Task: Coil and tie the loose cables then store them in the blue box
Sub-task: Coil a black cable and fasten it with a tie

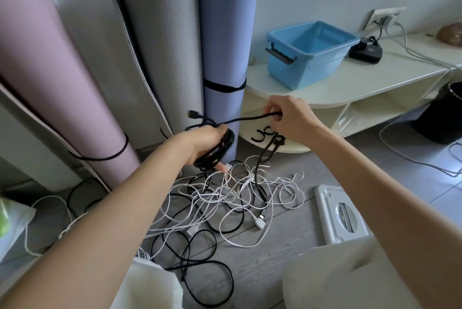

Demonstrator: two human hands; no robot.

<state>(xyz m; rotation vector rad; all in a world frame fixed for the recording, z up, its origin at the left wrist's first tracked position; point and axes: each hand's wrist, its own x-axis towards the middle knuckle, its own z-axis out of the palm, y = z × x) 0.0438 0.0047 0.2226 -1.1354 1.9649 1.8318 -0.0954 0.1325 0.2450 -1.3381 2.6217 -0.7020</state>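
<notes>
Left hand (200, 144) grip clenched round coiled black cable (220, 148), right hand (287, 118) grip pinching its end, blue box (310, 53) on counter (375, 78)

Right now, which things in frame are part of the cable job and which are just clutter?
Job:
- black cable coil, gripped by left hand
- its free end pinched by right hand
- tangled white and black cables on the floor
- blue box, looks empty, on the white shelf unit

Lying about:
- three rolled mats
- black charger
- black bin
- white scale-like device
</notes>
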